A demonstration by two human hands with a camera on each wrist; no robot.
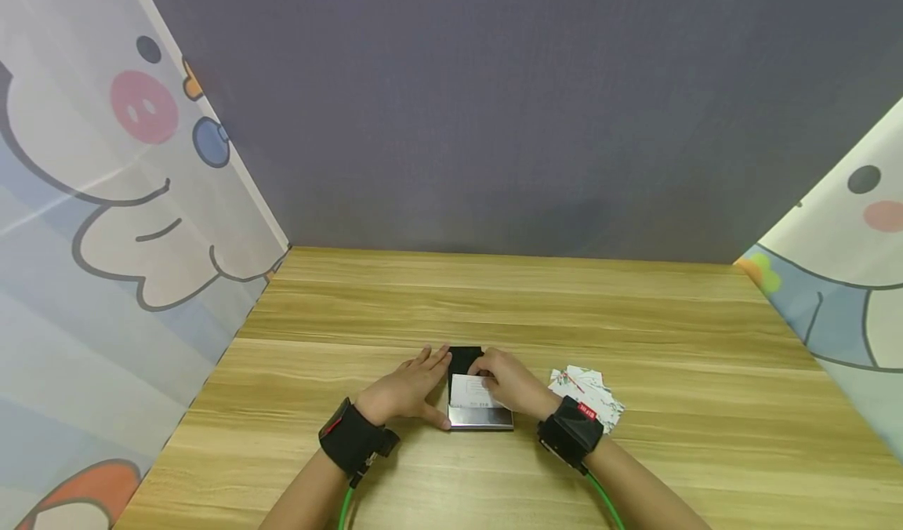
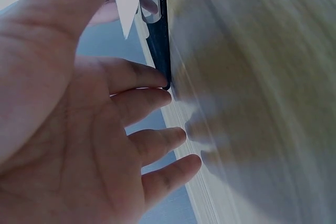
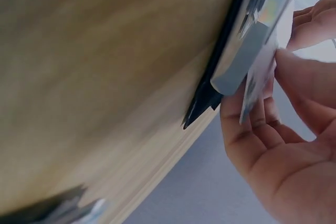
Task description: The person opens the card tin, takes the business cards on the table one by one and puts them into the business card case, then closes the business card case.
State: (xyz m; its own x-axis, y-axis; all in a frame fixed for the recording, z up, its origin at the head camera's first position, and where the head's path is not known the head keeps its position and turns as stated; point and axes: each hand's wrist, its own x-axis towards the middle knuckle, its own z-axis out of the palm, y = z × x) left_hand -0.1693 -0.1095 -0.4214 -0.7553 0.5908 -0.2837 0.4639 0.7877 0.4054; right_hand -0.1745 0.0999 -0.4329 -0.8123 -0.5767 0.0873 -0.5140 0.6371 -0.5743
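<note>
White rectangular card (image 1: 469, 391): crosswise over flat black-and-silver case (image 1: 481, 419), perhaps tilted
Right hand (image 1: 518, 389): pinches card
Left hand (image 1: 404, 391): spread, touching case

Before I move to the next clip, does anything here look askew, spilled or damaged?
Only mildly: the loose cards right of the metal case lie unevenly fanned, not squared up. The right hand pinches a white card. No spill or damage shows.
</note>
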